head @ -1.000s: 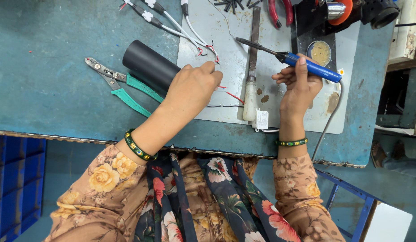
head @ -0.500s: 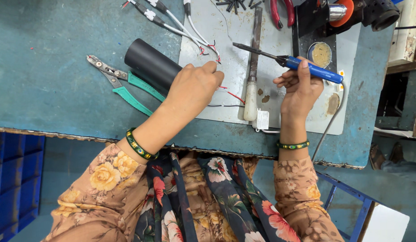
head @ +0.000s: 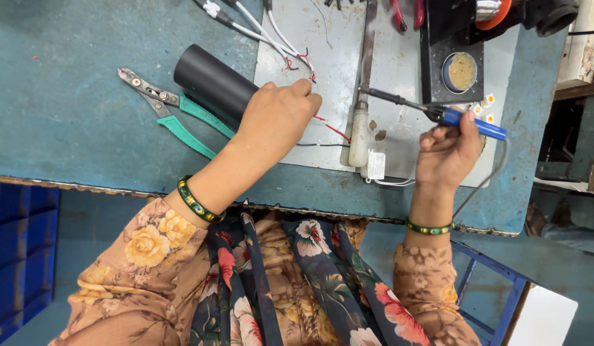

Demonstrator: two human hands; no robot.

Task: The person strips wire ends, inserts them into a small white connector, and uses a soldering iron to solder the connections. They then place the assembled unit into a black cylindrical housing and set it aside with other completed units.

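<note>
Blue-handled soldering iron (head: 464, 118) is being gripped in the closed right hand (head: 447, 150), its tip pointing toward the left hand (head: 274, 118). Left hand is pinching thin red wires (head: 308, 72) at its fingertips, fingers curled. Black tube (head: 213, 86) and green-handled pliers (head: 172, 112) are lying just beyond its wrist on the teal surface (head: 66, 128).

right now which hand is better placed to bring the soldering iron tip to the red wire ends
Right, probably. The right hand already grips the blue-handled soldering iron, its tip pointing left across the grey mat. The left hand is busy pinching the red wire ends beside the black tube.
</note>
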